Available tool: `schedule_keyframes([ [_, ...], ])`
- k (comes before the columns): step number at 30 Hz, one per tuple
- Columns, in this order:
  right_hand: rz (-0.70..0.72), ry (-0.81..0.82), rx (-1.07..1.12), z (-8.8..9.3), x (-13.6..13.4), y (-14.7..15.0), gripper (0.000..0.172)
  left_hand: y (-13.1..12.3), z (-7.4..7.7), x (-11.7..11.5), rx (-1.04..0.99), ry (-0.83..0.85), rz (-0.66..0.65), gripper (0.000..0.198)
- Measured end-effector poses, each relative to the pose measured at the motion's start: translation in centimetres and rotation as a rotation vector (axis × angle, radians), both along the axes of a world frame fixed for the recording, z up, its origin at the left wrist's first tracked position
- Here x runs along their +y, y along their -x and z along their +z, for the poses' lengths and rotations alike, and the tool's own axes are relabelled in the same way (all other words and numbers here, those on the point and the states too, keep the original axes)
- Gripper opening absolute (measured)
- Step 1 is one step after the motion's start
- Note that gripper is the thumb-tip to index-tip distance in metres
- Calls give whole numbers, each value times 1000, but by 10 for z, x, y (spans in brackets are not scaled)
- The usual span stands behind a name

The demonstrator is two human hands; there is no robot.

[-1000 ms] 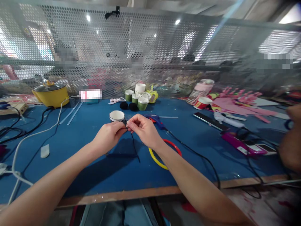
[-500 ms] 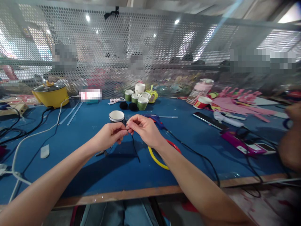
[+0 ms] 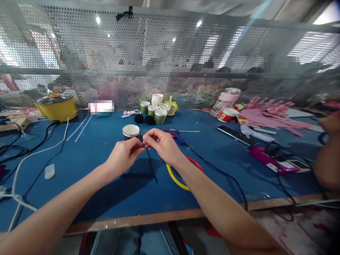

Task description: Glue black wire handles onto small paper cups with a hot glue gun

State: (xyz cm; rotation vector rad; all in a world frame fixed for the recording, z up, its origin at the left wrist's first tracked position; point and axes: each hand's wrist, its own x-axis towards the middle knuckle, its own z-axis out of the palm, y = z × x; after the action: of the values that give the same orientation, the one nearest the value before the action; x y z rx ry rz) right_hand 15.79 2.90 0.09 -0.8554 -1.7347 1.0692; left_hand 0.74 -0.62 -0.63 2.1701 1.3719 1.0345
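Both hands meet above the middle of the blue table (image 3: 92,148). My left hand (image 3: 124,154) and my right hand (image 3: 162,145) each pinch the top of a thin black strip (image 3: 151,166), fingertips almost touching. The strip hangs down from the pinch to the table. Just behind the fingers stands a dark paper cup with a white rim (image 3: 131,131). A ring, half yellow and half red (image 3: 180,177), lies under my right wrist.
Green and white cups (image 3: 155,109) and two black pom-poms (image 3: 145,119) stand further back. A blue glue gun (image 3: 176,136) trails a black cable to the right. A yellow pot (image 3: 56,106) sits far left, cables beside it. Pink cut-outs and phones lie right; another person's hand (image 3: 328,156) is at the right edge.
My hands have stayed pinched together on the strip, with small shifts of the fingers; the view has dipped slightly. Nothing else has moved.
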Motion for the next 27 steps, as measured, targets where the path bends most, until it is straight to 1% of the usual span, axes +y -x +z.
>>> schedule_keyframes([
  [3,2,1,74,0,-1,1,17,0,0,0,-17,-24,12,13],
  [5,7,-5,102,1,-3,1,17,1,1,0,-22,-11,14,13],
  [10,20,-31,90,3,-4,1,17,2,3,-2,-105,60,0,14],
  [13,28,-48,94,3,-5,0,18,3,5,-2,-194,174,-53,18],
  [16,39,-58,101,4,-6,0,19,5,7,-1,-313,345,-122,23],
  [20,89,-51,137,5,-8,0,19,7,10,1,-552,585,-248,27],
  [22,104,-44,158,5,-8,1,20,8,10,1,-654,679,-298,28],
  [24,106,-37,173,6,-9,1,22,8,11,0,-706,728,-320,29],
  [27,108,-31,199,6,-10,1,24,8,13,-1,-722,744,-339,29],
])
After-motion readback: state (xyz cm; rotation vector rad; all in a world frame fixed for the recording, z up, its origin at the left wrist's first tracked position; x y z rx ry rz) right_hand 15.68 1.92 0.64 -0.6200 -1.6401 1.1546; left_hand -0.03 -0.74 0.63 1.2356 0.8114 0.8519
